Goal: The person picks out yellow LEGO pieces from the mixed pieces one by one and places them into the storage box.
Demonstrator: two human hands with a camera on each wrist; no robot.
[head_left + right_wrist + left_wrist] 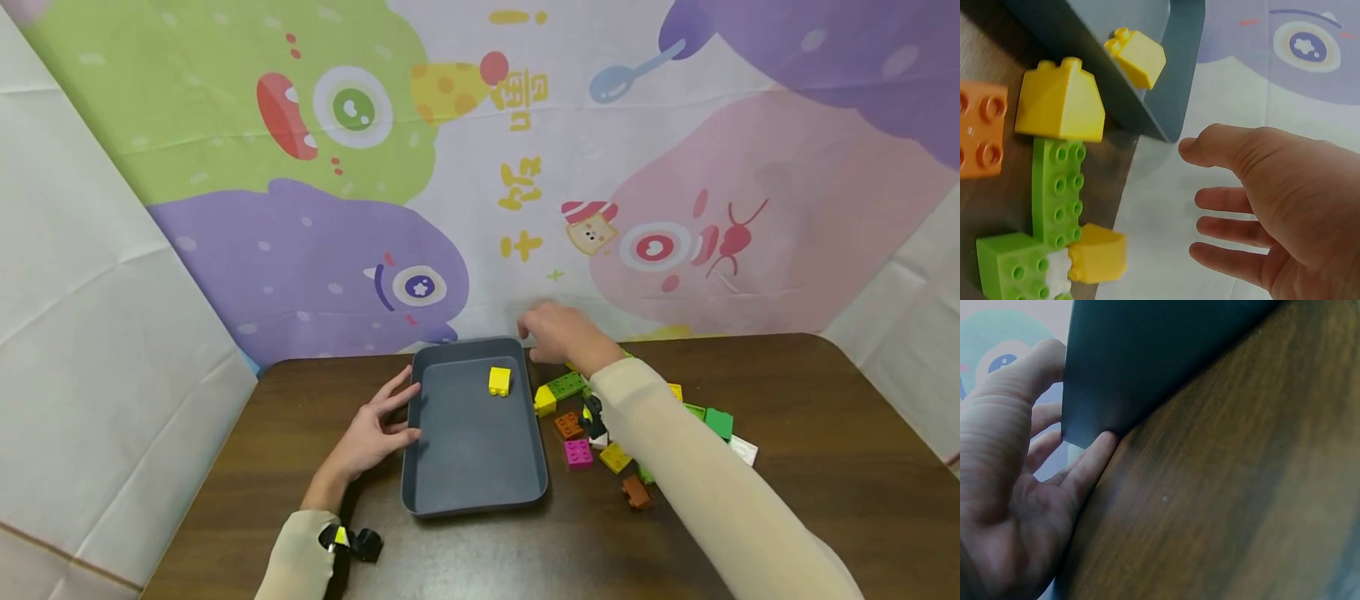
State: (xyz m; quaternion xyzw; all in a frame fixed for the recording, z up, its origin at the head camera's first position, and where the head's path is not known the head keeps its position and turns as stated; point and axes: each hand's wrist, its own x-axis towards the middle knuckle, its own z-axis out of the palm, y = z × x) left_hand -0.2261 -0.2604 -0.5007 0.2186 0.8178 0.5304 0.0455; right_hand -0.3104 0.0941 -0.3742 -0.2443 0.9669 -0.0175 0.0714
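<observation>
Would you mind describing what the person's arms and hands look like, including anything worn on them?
Both arms wear long, snug beige sleeves that end at the wrists. The left hand and the right hand are bare, with no gloves and no rings that I can make out. A small black device with a yellow-green mark is strapped at the left sleeve's cuff. Nothing comparable shows on the right arm.

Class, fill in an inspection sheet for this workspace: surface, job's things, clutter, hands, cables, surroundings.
Surface: dark wooden table.
Job's things: grey tray holding one yellow brick.
Clutter: loose bricks right of the tray.
Hands: left hand open, touching the tray's left wall; right hand open, empty, past the tray's far right corner.
Cables: nothing seen.
Surroundings: cartoon monster backdrop; white sheets at the sides.
</observation>
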